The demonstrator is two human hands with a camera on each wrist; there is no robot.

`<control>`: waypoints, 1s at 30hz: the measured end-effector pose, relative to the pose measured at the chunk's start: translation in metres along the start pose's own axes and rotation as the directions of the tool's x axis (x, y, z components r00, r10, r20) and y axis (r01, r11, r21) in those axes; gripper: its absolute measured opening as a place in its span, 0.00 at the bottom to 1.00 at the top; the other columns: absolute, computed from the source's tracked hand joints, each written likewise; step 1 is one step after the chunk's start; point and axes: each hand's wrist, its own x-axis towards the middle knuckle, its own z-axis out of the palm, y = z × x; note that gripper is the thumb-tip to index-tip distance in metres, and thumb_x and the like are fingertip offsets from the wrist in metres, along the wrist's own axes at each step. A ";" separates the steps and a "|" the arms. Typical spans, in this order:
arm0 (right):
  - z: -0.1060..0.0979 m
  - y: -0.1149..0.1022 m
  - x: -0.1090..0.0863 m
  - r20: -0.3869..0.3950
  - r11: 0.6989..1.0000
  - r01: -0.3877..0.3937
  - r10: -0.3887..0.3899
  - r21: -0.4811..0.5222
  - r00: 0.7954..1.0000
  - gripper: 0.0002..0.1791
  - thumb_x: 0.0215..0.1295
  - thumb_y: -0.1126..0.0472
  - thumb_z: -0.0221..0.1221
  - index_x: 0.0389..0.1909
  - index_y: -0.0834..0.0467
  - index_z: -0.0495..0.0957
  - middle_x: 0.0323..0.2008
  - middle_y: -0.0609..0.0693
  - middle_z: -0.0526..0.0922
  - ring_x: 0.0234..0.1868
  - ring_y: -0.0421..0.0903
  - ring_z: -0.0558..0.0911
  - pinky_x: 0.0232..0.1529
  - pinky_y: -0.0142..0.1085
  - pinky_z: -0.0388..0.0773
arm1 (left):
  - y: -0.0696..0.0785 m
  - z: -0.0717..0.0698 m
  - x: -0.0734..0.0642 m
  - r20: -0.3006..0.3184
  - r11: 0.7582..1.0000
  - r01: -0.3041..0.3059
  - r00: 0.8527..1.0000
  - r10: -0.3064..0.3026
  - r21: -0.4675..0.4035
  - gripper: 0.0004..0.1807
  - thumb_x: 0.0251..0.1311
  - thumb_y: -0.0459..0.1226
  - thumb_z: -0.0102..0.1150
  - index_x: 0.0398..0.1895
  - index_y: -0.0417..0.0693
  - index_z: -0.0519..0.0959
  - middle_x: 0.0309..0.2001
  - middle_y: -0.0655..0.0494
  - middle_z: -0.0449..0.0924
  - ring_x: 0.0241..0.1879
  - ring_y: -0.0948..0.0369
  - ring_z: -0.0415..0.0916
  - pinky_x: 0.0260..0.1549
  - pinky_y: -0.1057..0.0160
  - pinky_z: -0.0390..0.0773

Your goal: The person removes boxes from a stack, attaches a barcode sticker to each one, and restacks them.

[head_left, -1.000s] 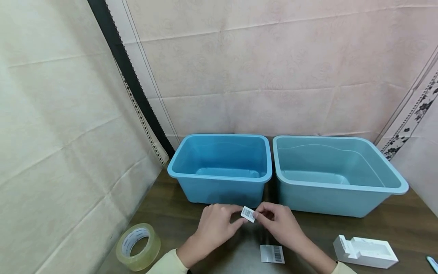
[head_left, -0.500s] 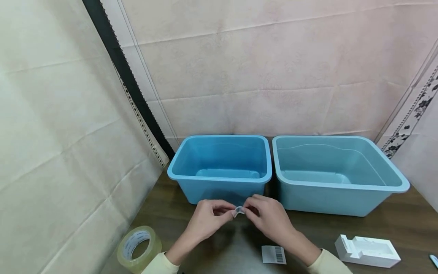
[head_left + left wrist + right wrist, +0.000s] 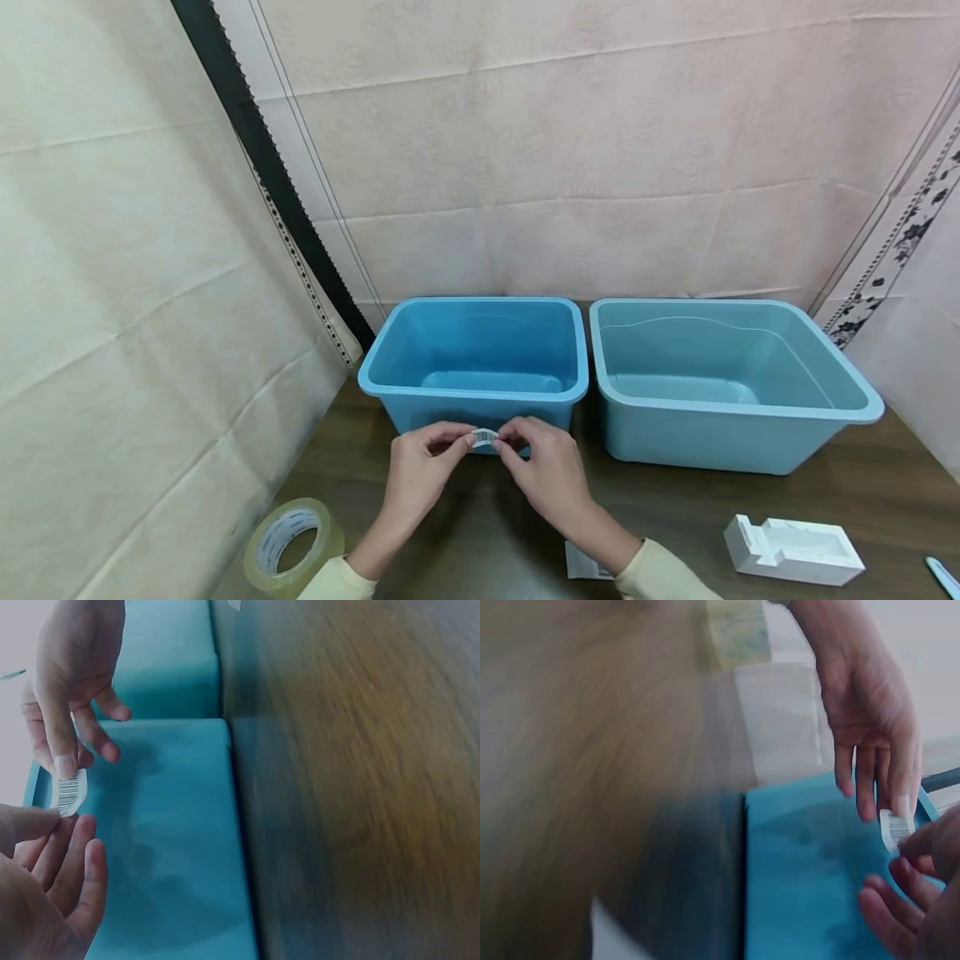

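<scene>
A small white barcode sticker (image 3: 483,437) is stretched between both hands, bowed into a curve, in front of the left blue bin (image 3: 480,403). My left hand (image 3: 422,471) pinches one end of it between thumb and fingertip. The other end is pinched by my right hand (image 3: 546,471). In the left wrist view the printed bars of the barcode sticker (image 3: 69,793) show, close to the bin's front wall (image 3: 165,847). From the right wrist view, the barcode sticker (image 3: 895,829) is seen edge-curved between the two thumbs.
A lighter teal bin (image 3: 738,433) stands to the right. A roll of clear tape (image 3: 326,542) lies at front left. On the brown table (image 3: 675,517) are a second label (image 3: 581,565), partly under the right forearm, a white block (image 3: 795,550) and a light-blue object (image 3: 942,575) at the right edge.
Both hands have moved left and slightly up toward the left blue bin with the barcode sticker. The left hand now grips its end; the sticker has gone from flat to bent.
</scene>
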 end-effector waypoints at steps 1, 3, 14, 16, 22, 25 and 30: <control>0.004 -0.002 0.001 -0.030 1.000 -0.014 0.014 0.008 0.999 0.05 0.63 0.56 0.75 0.34 0.43 0.88 0.31 0.35 0.87 0.32 0.30 0.82 0.36 0.31 0.82 | -0.002 -0.001 0.001 -0.021 1.000 0.002 1.000 -0.002 0.005 0.02 0.64 0.42 0.75 0.38 0.60 0.93 0.33 0.70 0.91 0.33 0.68 0.88 0.36 0.68 0.86; 0.014 -0.006 0.001 -0.080 0.999 -0.040 0.042 0.033 0.996 0.04 0.64 0.55 0.75 0.35 0.44 0.88 0.31 0.36 0.89 0.31 0.30 0.83 0.37 0.32 0.84 | -0.005 -0.002 0.002 -0.061 1.000 0.007 0.998 -0.006 0.009 0.03 0.64 0.43 0.75 0.38 0.58 0.92 0.34 0.69 0.91 0.33 0.69 0.88 0.35 0.68 0.85; 0.054 -0.021 0.010 -0.207 0.990 -0.133 0.142 0.056 0.968 0.04 0.63 0.52 0.75 0.33 0.45 0.89 0.27 0.38 0.90 0.28 0.31 0.84 0.31 0.28 0.78 | -0.014 -0.009 0.008 -0.188 1.000 0.001 0.982 0.004 0.031 0.03 0.61 0.46 0.77 0.33 0.61 0.93 0.31 0.69 0.91 0.32 0.68 0.88 0.31 0.68 0.83; 0.057 -0.021 0.012 -0.212 0.989 -0.138 0.145 0.049 0.966 0.04 0.63 0.52 0.75 0.33 0.45 0.89 0.28 0.38 0.90 0.28 0.32 0.84 0.32 0.29 0.79 | -0.016 -0.010 0.009 -0.195 0.999 0.007 0.981 0.001 0.037 0.03 0.61 0.46 0.77 0.33 0.62 0.93 0.32 0.68 0.92 0.32 0.69 0.88 0.32 0.69 0.83; 0.062 -0.020 0.014 -0.235 0.991 -0.124 0.132 0.052 0.963 0.05 0.63 0.52 0.75 0.34 0.46 0.90 0.29 0.38 0.91 0.30 0.33 0.87 0.34 0.32 0.82 | -0.020 -0.011 0.013 -0.204 0.999 0.022 0.979 -0.012 0.048 0.04 0.62 0.47 0.77 0.33 0.61 0.93 0.32 0.66 0.92 0.34 0.69 0.88 0.33 0.70 0.83; 0.063 -0.016 0.014 -0.256 0.992 -0.105 0.119 0.066 0.959 0.04 0.63 0.54 0.76 0.33 0.47 0.90 0.30 0.39 0.92 0.31 0.34 0.88 0.35 0.33 0.84 | -0.019 -0.010 0.014 -0.199 0.999 0.030 0.980 -0.021 0.043 0.06 0.62 0.48 0.76 0.33 0.60 0.93 0.32 0.66 0.92 0.34 0.69 0.88 0.33 0.69 0.83; 0.064 -0.009 0.012 -0.300 0.994 -0.083 0.103 0.077 0.948 0.04 0.62 0.56 0.76 0.34 0.48 0.91 0.31 0.40 0.92 0.31 0.35 0.89 0.35 0.34 0.86 | -0.020 -0.008 0.016 -0.198 0.997 0.036 0.980 -0.023 0.063 0.07 0.62 0.49 0.76 0.34 0.59 0.93 0.32 0.68 0.92 0.34 0.69 0.88 0.33 0.69 0.83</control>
